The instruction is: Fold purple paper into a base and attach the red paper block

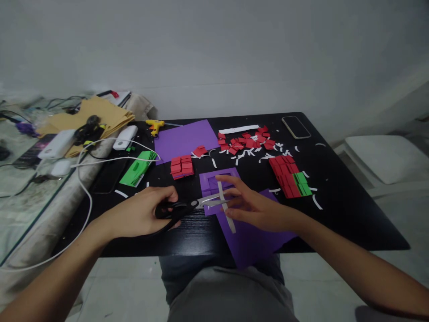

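My left hand (pixel 147 210) is closed round the black handles of a pair of scissors (pixel 194 204), whose blades point right. Between the parted blades runs a narrow whitish strip (pixel 230 221), which my right hand (pixel 251 205) pinches between its fingers. Beneath the blades lies a purple paper piece (pixel 206 179) with a square frame shape on it. A larger purple sheet (pixel 248 243) is under my right hand and hangs over the table's front edge.
Red folded blocks (pixel 182 166), a green stack (pixel 138 169) and a red-green piece (pixel 288 176) lie around. Red squares (pixel 248 142) and white scraps are scattered behind. A yellow glue gun (pixel 155 126), a phone (pixel 296 127) and a white cable (pixel 80 170) are also there.
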A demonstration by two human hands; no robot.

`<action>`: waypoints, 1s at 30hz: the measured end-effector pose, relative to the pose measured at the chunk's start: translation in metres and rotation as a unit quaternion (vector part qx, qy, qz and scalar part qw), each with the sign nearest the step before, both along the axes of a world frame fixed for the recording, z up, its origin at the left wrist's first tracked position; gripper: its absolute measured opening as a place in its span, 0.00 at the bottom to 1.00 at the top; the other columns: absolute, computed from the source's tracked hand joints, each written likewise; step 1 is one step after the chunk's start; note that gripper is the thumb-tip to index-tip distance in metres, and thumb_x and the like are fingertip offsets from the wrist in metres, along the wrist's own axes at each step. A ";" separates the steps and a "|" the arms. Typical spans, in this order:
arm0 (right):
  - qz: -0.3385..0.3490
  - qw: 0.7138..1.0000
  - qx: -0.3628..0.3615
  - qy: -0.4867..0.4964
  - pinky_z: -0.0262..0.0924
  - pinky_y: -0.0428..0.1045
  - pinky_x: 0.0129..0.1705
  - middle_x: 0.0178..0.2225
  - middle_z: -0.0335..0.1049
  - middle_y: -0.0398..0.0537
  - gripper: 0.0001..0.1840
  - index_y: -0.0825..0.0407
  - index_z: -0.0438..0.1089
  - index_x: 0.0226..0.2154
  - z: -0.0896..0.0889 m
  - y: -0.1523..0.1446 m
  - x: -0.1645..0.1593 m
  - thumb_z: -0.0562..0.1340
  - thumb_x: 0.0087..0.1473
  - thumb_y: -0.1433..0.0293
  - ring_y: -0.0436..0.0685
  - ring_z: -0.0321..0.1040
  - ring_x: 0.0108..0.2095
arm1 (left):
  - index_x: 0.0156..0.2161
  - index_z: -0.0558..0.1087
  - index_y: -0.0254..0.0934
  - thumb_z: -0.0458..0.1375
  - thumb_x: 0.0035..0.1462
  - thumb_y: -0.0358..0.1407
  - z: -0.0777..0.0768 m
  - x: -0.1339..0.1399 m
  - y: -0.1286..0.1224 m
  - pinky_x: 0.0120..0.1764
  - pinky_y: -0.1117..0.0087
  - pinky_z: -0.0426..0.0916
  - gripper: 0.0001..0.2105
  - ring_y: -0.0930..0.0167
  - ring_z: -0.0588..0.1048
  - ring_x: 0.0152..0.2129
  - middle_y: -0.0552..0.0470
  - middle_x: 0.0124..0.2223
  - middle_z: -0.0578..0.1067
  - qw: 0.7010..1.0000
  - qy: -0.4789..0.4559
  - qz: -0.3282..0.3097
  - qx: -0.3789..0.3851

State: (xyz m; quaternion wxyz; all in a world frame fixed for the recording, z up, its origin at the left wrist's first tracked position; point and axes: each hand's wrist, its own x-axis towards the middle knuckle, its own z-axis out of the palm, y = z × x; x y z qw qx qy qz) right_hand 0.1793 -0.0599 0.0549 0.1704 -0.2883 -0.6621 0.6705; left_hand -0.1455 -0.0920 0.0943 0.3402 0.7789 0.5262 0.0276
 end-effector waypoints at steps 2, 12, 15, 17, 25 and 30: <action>-0.012 1.000 -0.022 -0.002 0.71 0.64 0.57 0.57 0.67 0.52 0.47 0.33 0.43 0.73 -0.003 -0.001 0.000 0.68 0.63 0.63 0.59 0.74 0.53 | 0.39 0.69 0.41 0.65 0.58 0.46 -0.001 -0.001 0.000 0.31 0.72 0.65 0.13 0.72 0.72 0.25 0.58 0.31 0.75 1.000 0.001 0.000 -0.002; -0.053 0.997 -0.052 0.016 0.71 0.63 0.57 0.60 0.68 0.53 0.35 0.42 0.65 0.62 -0.019 0.001 -0.001 0.74 0.54 0.63 0.60 0.74 0.52 | 0.38 0.67 0.40 0.63 0.55 0.43 -0.011 -0.026 0.001 0.30 0.72 0.64 0.12 0.72 0.71 0.26 0.56 0.32 0.74 0.999 0.008 0.007 -0.044; -0.056 0.996 -0.052 0.035 0.71 0.63 0.57 0.58 0.69 0.51 0.34 0.39 0.64 0.63 -0.017 0.000 -0.001 0.72 0.57 0.62 0.59 0.74 0.52 | 0.39 0.67 0.39 0.62 0.55 0.41 -0.012 -0.032 -0.002 0.30 0.72 0.65 0.11 0.72 0.71 0.26 0.55 0.33 0.75 0.999 0.007 0.022 -0.045; -0.048 0.996 -0.062 0.050 0.73 0.62 0.55 0.57 0.69 0.50 0.32 0.38 0.62 0.64 -0.017 -0.001 -0.002 0.70 0.60 0.61 0.58 0.75 0.50 | 0.39 0.67 0.39 0.62 0.55 0.42 -0.012 -0.031 -0.004 0.31 0.71 0.66 0.11 0.71 0.72 0.27 0.54 0.33 0.75 0.999 0.004 0.026 -0.044; -0.035 0.994 -0.094 0.046 0.72 0.63 0.56 0.58 0.66 0.51 0.43 0.32 0.45 0.71 -0.018 -0.004 -0.006 0.68 0.63 0.58 0.58 0.74 0.52 | 0.39 0.67 0.40 0.63 0.57 0.44 -0.010 -0.019 -0.002 0.32 0.72 0.66 0.12 0.71 0.72 0.28 0.56 0.34 0.75 1.000 -0.011 0.011 -0.027; -0.067 0.995 -0.075 0.008 0.76 0.63 0.50 0.68 0.53 0.57 0.64 0.30 0.43 0.70 -0.015 -0.004 -0.010 0.81 0.43 0.63 0.62 0.73 0.52 | 0.39 0.67 0.40 0.63 0.58 0.44 -0.013 -0.017 0.000 0.32 0.72 0.66 0.12 0.71 0.72 0.28 0.56 0.33 0.74 0.999 -0.017 0.016 -0.033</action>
